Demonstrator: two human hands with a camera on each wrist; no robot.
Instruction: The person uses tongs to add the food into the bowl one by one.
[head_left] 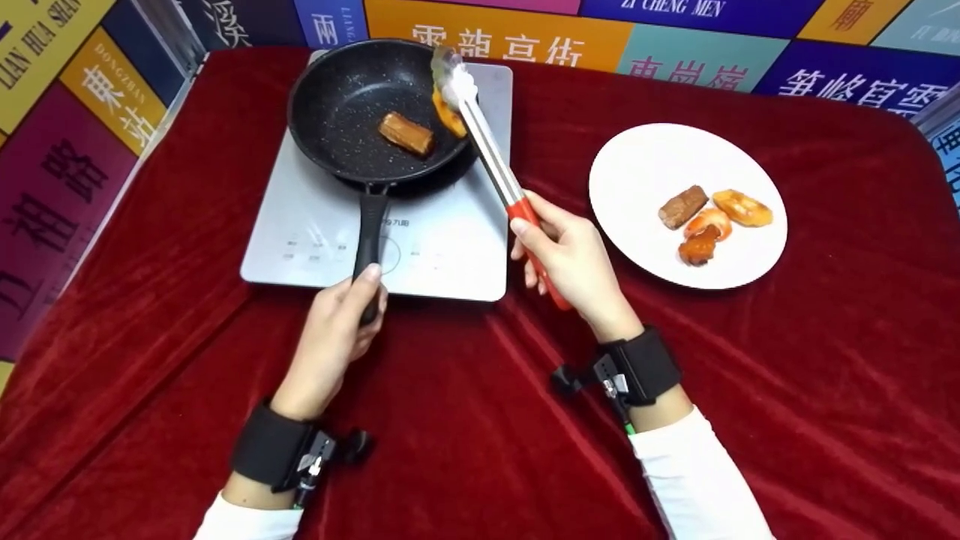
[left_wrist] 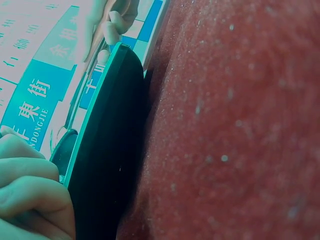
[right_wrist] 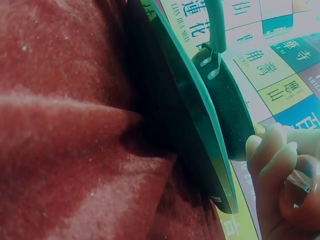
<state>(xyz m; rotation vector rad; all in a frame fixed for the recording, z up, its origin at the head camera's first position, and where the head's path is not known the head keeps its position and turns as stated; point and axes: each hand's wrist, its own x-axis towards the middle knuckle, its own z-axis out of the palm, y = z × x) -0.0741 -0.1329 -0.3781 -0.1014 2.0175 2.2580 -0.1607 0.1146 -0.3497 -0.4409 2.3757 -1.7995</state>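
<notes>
My left hand (head_left: 334, 330) grips the black handle (head_left: 370, 225) of a frying pan (head_left: 337, 90) that sits on a silver induction cooker (head_left: 457, 270). In my right hand (head_left: 570, 251) are metal tongs (head_left: 491, 146) with red grips, reaching up and left to the pan's right rim. The tong tips are at a yellow-orange food piece (head_left: 450, 118) inside that rim. A brown, rib-like piece (head_left: 406, 134) lies near the pan's middle. In the left wrist view, curled fingers (left_wrist: 35, 200) show beside the cooker's edge; the right wrist view shows bent fingers (right_wrist: 275, 165) near the pan.
Right of the cooker is a white plate (head_left: 637, 165) bearing a brown piece (head_left: 683, 207), a yellow piece (head_left: 742, 208), a shrimp-like curl (head_left: 712, 219) and a reddish chunk (head_left: 698, 247). Red velvet cloth (head_left: 465, 450) covers the table. Printed panels (head_left: 517, 30) stand behind.
</notes>
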